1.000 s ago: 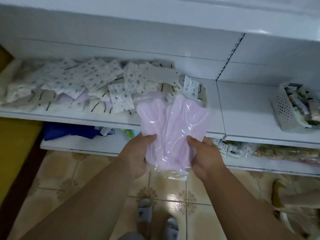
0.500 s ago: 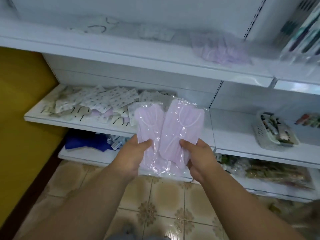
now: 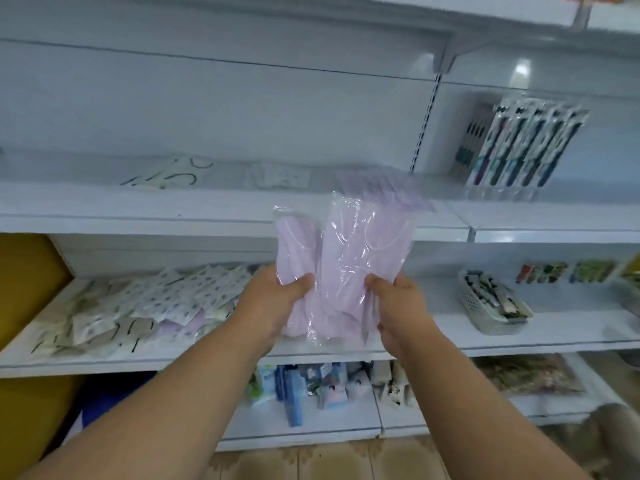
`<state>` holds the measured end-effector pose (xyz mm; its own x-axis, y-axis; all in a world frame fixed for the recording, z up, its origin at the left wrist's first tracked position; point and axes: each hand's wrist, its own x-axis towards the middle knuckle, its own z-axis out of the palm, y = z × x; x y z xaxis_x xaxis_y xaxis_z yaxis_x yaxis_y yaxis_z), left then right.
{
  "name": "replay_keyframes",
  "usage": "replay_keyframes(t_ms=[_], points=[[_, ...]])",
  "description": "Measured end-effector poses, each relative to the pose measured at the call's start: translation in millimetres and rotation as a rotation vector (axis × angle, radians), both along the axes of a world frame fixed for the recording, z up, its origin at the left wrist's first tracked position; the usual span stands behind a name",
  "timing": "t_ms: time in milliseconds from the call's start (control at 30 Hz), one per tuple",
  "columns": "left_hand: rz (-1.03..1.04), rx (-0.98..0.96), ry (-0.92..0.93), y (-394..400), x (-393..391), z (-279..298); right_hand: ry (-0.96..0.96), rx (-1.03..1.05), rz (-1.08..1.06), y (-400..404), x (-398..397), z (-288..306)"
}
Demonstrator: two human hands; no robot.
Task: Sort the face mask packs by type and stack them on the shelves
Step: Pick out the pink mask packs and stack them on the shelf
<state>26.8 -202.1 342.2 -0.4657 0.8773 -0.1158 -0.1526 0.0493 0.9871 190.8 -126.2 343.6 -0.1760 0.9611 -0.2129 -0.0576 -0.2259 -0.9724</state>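
**Lilac mask packs held up before the shelving**

White shelving [image 3: 221, 109] fills the view, with several tiers running across two bays. The upper shelf [image 3: 138, 206] carries a few flat packs with dark ear loops [image 3: 166, 174], a pale patterned pack [image 3: 280, 176] and, further right, a blurred pile of lilac packs [image 3: 381, 187]. On the middle shelf [image 3: 173, 358], at the left, lies a loose heap of patterned and cream mask packs [image 3: 156, 306], overlapping one another. In the right bay stand upright packets in a clear holder [image 3: 519, 147], and a white perforated basket [image 3: 485, 313] of small items sits on the middle tier. The bottom shelf holds small boxed goods [image 3: 311, 382].

In front of all this, two lilac mask packs in clear wrap [image 3: 346, 265] are held upright, side by side and overlapping, their tops reaching the edge of the upper shelf. The left hand [image 3: 273, 303] grips the lower left portion, thumb pressed on the front. The right hand [image 3: 398, 303] grips the lower right portion, thumb likewise on the front. The packs lie between the two hands, rising above them.
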Motion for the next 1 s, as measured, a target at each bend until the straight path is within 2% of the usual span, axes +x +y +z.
replay_keyframes(t_ms=[167,300,467,600,667,767,900,1000], points=[[-0.045,0.031,0.046,32.1,-3.2,28.2,0.027,0.065,-0.004,27.7,1.2,30.4],[-0.071,0.06,-0.067,79.2,0.7,47.6,-0.005,0.149,-0.036,73.4,6.8,48.5],[-0.049,0.077,0.044,171.0,2.5,72.2,-0.134,0.285,-0.078,171.8,14.2,78.8],[-0.018,0.0,0.094,259.9,7.8,84.3,-0.263,0.273,-0.11,270.3,18.5,95.7],[0.008,-0.045,0.187,301.5,5.6,84.0,-0.323,0.259,-0.063,312.4,17.8,96.6],[0.045,-0.156,0.466,343.4,0.1,79.3,-0.472,0.27,0.0,362.7,10.6,86.0],[-0.024,-0.314,0.747,360.6,5.0,69.2,-0.922,0.407,0.174,390.7,1.6,69.8],[-0.009,-0.404,0.929,369.3,6.3,65.8,-1.135,0.477,0.231,392.7,3.1,67.3]])
